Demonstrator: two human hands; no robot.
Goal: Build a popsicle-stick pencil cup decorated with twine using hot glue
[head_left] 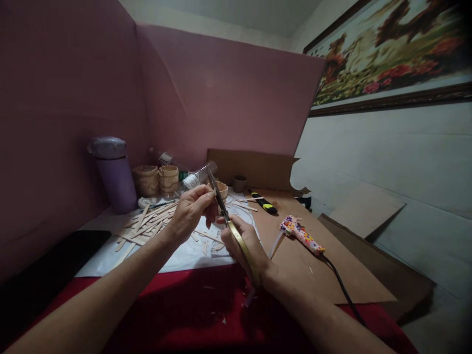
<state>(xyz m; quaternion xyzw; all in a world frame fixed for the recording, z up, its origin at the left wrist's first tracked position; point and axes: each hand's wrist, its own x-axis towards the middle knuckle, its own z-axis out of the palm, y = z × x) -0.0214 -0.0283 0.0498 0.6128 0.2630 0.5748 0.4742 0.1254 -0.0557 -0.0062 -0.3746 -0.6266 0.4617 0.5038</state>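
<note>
A pair of scissors point(239, 240) with brass-coloured handles is held in my right hand point(250, 246), its dark blades pointing up and away from me. My left hand point(195, 209) is closed in a pinch right beside the blades. Whatever lies between those fingertips is too small and shaded to name; a pale edge shows there. Under and left of my left hand, a loose pile of wooden craft sticks point(155, 221) covers white paper point(99, 260). Short cut bits of stick point(204, 247) lie on the paper below my hands.
A floral glue gun point(302, 236) with a black cord lies on brown board point(354, 280) at right, near a black-and-yellow utility knife point(263, 201). Behind the sticks stand a purple tumbler point(115, 179), scalloped wooden-looking cups point(146, 181) and a clear plastic bottle point(195, 178). Red cloth point(177, 305) lies in front.
</note>
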